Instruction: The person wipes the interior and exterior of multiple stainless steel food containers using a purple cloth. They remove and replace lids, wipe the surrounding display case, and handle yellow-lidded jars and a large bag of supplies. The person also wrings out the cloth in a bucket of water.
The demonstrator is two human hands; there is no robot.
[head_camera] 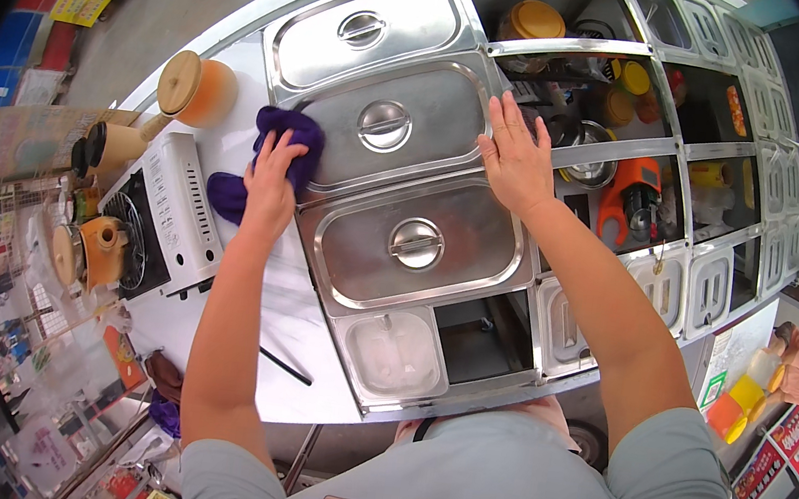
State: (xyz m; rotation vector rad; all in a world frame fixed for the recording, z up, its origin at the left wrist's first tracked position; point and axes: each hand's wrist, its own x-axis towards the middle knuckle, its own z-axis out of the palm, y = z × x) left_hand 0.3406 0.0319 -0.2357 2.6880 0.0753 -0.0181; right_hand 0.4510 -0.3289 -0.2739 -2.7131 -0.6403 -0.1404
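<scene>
My left hand rests on a bunched purple cloth at the left end of the middle stainless steel pan lid. Part of the cloth hangs onto the white worktop. Flat and with fingers apart, my right hand touches that lid's right end and holds nothing. Beyond it lies another steel lid, and nearer me a third lid; each has a round recessed handle. A smaller pale lid sits in front, beside an uncovered dark opening.
Left on the white worktop stand a portable gas stove, an orange jar with a wooden lid and a black stick. Right of the lids, metal-framed compartments hold jars, a metal bowl and an orange-and-black tool. Several small lidded pans line the far right.
</scene>
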